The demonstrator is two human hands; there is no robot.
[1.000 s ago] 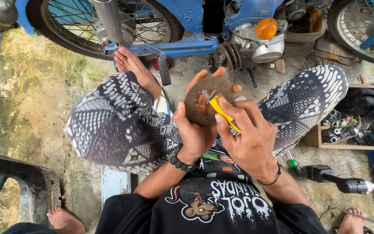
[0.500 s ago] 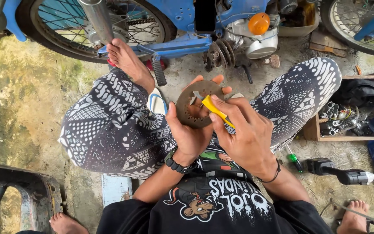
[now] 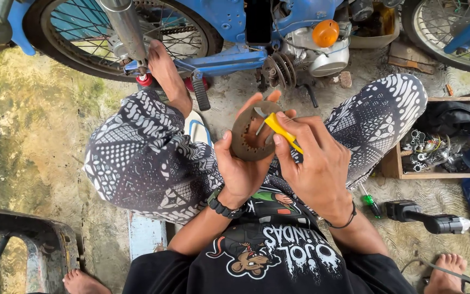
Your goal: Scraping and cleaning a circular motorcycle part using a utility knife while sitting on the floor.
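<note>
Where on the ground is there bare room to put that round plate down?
Bare concrete lies beside the left knee, below the motorbike wheel. It is crowded on the right: parts tray, screwdriver, power drill.

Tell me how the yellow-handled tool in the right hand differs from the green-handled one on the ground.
The yellow-handled tool is gripped in the right hand, its tip against the toothed ring held by the left hand; the green-handled tool lies untouched on the ground. The handles differ in colour. Both are slim hand tools.
</note>
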